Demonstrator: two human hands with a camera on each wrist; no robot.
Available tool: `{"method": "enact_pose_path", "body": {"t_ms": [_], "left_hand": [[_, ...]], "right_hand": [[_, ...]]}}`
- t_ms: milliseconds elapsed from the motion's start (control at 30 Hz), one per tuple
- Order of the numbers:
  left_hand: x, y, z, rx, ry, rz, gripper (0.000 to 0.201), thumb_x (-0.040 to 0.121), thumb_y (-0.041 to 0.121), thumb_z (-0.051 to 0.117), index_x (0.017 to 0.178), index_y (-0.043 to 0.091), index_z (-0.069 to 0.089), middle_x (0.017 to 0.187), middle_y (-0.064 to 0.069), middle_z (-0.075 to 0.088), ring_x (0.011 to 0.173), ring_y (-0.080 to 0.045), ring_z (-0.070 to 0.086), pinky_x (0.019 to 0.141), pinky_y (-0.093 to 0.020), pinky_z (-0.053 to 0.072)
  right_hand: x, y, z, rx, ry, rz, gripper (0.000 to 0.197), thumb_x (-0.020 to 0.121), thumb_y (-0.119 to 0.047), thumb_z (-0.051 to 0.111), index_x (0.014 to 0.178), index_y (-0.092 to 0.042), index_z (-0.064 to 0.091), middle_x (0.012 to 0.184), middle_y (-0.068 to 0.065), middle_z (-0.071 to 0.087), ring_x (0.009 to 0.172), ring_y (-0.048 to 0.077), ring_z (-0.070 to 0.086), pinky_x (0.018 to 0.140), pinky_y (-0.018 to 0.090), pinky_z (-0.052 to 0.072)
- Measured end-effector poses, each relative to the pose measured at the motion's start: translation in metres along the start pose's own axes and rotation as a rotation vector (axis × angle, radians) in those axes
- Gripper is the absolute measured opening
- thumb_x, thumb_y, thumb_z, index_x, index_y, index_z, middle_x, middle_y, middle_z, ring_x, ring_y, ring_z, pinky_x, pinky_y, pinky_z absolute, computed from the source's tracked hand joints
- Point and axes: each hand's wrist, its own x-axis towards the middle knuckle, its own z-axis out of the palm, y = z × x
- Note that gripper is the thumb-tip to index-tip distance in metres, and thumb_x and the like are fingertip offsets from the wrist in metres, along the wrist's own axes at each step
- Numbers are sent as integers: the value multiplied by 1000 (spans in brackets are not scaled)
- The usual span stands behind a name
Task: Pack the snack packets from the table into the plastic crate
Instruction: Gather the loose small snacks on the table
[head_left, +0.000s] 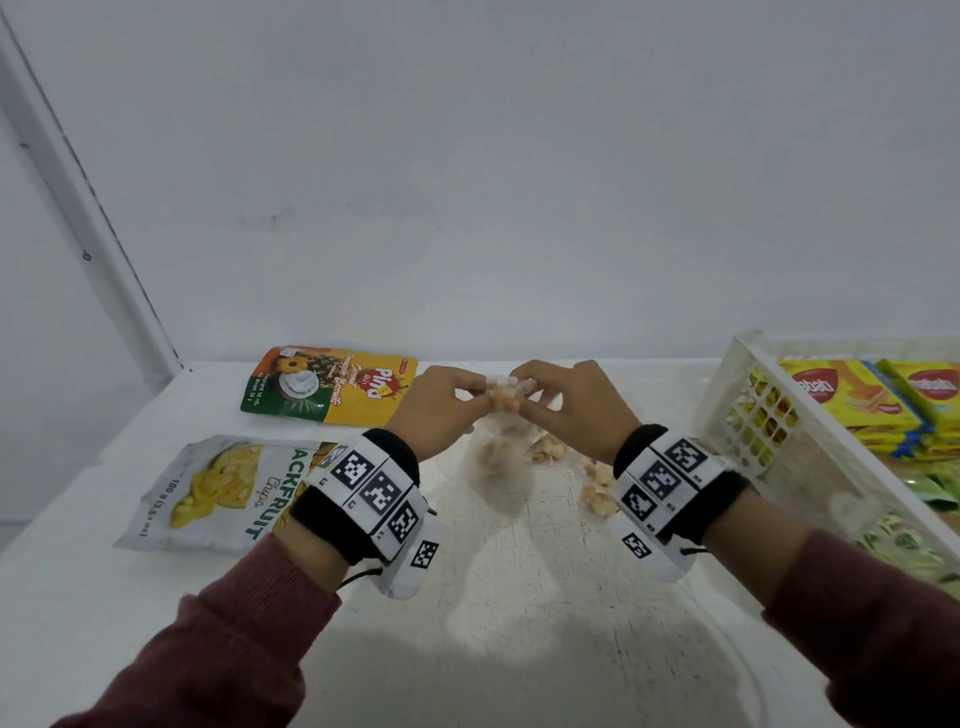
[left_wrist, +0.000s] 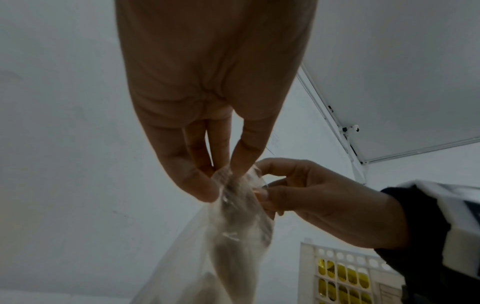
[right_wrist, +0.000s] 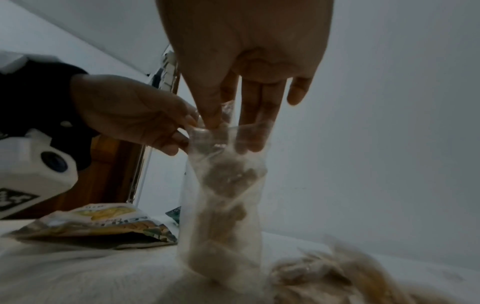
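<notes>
A: Head view: both hands, left (head_left: 439, 402) and right (head_left: 561, 397), pinch the clear bag's (head_left: 511, 441) top, worktop (head_left: 519, 597) centre; crate (head_left: 737, 415) at 3 o'clock.

B: Wrist views: bag (left_wrist: 233, 236) hangs limp, crumbly bits inside. I'd say light, slippery, crushable, so hold the neck.

A plain white wall (head_left: 467, 182) is filling the view straight ahead of the hands, with soft, even light falling on it. A white table (head_left: 519, 597) is spreading out beneath them, its paint looking worn. Off to the left, a pale frame (head_left: 93, 218) is running up at a slant.
</notes>
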Motion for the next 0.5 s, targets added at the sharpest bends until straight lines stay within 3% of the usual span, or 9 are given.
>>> {"method": "enact_pose_path", "body": {"t_ms": [67, 133, 233, 300, 400, 467, 500], "left_hand": [[1, 0, 0, 10, -9, 9, 18, 88, 23, 60, 97, 15, 73, 89, 8, 65, 74, -17, 61, 70, -32, 55], [2, 0, 1, 37, -5, 14, 19, 88, 23, 60, 99, 14, 73, 81, 12, 64, 74, -22, 62, 74, -38, 55], [6, -1, 1, 68, 22, 9, 22, 88, 14, 58, 105, 11, 71, 86, 5, 64, 79, -30, 65, 78, -41, 56], [7, -2, 1, 67, 39, 1, 27, 87, 10, 55, 110, 8, 68, 90, 4, 61, 79, -28, 65, 81, -40, 55], [8, -2, 2, 42, 41, -1, 29, 88, 10, 54, 116, 7, 64, 97, 4, 59, 77, -18, 62, 81, -35, 55], [7, -1, 3, 18, 44, 10, 30, 89, 14, 56, 117, 8, 64, 103, 3, 60, 80, -18, 63, 83, -35, 55], [7, -1, 3, 13, 47, 23, 30, 89, 17, 57, 117, 11, 64, 106, 4, 62, 82, -18, 63, 84, -35, 54]], "right_hand": [[-1, -1, 0, -143, -4, -70, 25, 87, -34, 55, 105, -21, 67, 79, -6, 73, 60, 12, 65, 77, 28, 47], [0, -7, -2, -259, -32, -118, 46, 86, -46, 33, 109, -23, 65, 78, -7, 72, 56, 8, 56, 79, 29, 39], [1, -17, -8, -431, -134, -102, 76, 73, -56, 4, 122, -31, 56, 91, -9, 69, 67, 4, 45, 72, 25, 13], [1, -21, -12, -516, -175, -121, 85, 69, -61, -3, 129, -34, 51, 96, -7, 65, 77, 8, 49, 70, 24, 9], [2, -21, -14, -638, -270, -174, 86, 69, -67, 2, 127, -30, 54, 105, -3, 58, 97, 14, 54, 78, 26, 16], [6, -20, -11, -715, -217, -216, 53, 82, -58, 33, 107, -27, 68, 90, 1, 60, 82, 16, 60, 73, 28, 27], [6, -22, -10, -712, -159, -223, 36, 78, -49, 49, 91, -26, 74, 74, 0, 59, 65, 15, 61, 65, 27, 29]]}}
